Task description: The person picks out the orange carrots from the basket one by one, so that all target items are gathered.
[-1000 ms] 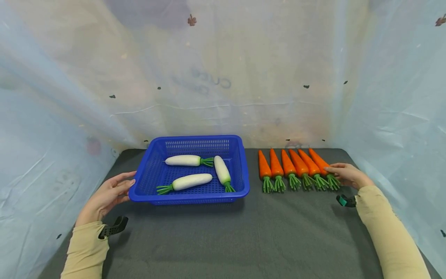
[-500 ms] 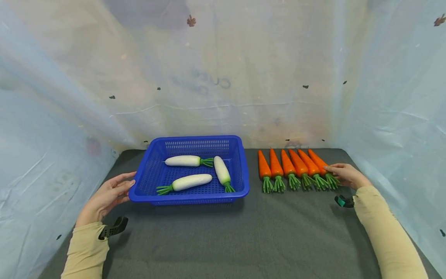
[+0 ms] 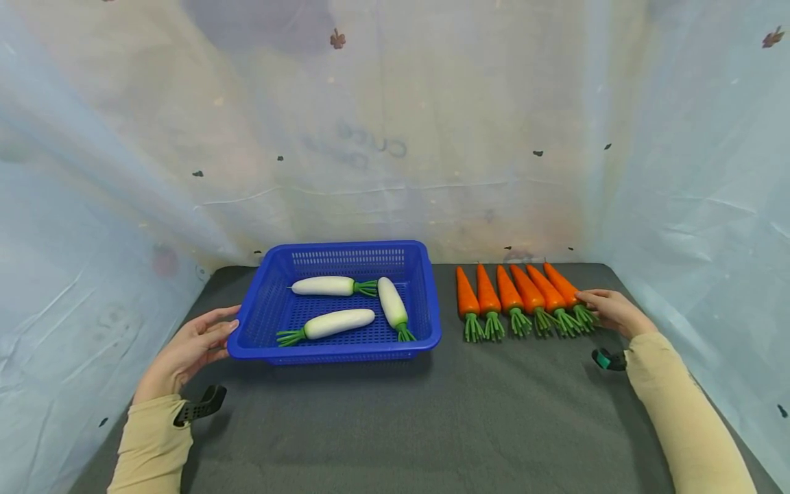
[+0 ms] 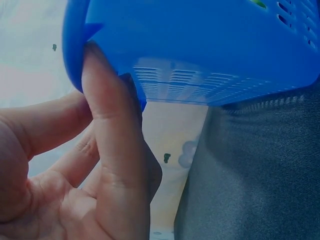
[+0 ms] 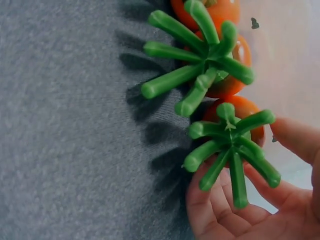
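My left hand pinches the left rim of a blue plastic basket, thumb over the edge and fingers beneath, as the left wrist view shows. In the basket lie a white radish at the back, another radish at the front and a third radish along the right. My right hand holds the rightmost carrot near its leafy end. Its thumb touches the carrot's upper side; other fingers curl by the green stalks. Several carrots lie beside it in a row, tips pointing away.
A dark grey cloth covers the table. A pale plastic sheet hangs close behind the basket and the carrots, and continues along both sides. A black wristband shows on the left wrist, another wristband on the right.
My right hand and the rightmost carrot's leafy end have shifted slightly left toward the row. The left hand, basket and radishes stay in place; the head view has drifted a little.
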Motion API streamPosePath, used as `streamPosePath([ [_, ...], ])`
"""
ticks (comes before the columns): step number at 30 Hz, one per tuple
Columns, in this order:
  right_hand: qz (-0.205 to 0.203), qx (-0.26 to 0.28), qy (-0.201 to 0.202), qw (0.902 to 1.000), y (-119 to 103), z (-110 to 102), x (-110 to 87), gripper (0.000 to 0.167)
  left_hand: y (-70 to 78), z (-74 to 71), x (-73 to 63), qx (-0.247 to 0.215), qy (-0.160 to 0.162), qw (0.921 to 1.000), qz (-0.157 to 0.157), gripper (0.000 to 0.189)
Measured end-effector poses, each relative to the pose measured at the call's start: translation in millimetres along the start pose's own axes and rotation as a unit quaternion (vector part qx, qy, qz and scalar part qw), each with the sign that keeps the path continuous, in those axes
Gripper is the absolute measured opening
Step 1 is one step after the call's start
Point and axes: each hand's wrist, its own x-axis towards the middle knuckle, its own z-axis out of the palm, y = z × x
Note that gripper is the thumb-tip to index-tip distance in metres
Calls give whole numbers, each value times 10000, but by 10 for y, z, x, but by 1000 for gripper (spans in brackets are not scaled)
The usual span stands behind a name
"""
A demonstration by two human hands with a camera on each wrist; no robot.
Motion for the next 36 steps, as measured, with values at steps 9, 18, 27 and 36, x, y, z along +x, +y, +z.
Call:
streamPosePath([
  [9,-100,222,46,9997,101,-27,-24,82,-5,17,18,17,77,10000,-29,57],
  [18,-289,380,-121,9988,173,-103,-88,76,-18,30,40,157,8,9997,184,55],
  [27,-370,358,-267,9983,147,-197,-119,77,18,-35,28,511,-184,9982,265,54],
  [36,-1075,-328,558,9921,68,-317,-222,76,99,-133,-61,1005,-197,9942,321,57],
])
